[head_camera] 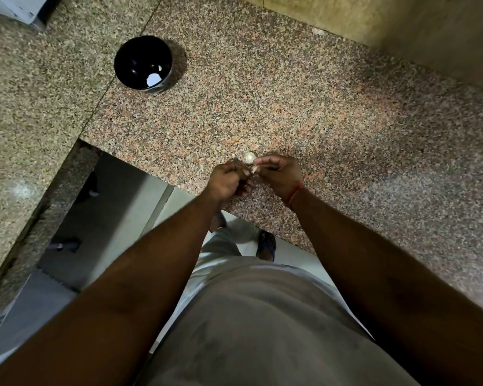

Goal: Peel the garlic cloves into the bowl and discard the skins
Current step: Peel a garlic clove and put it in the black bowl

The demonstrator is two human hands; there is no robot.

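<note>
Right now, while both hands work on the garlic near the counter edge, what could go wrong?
1. The hands, left and right, peel close to the counter edge, so skin or a clove could fall to the floor.
2. The black bowl stands far from the hands, so a peeled clove might be dropped on the way.
3. The garlic piece on the counter could be knocked away.

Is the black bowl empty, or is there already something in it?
Not empty. The bowl stands upright on the counter, and pale pieces lie inside it; whether they are peeled cloves cannot be told.
</note>
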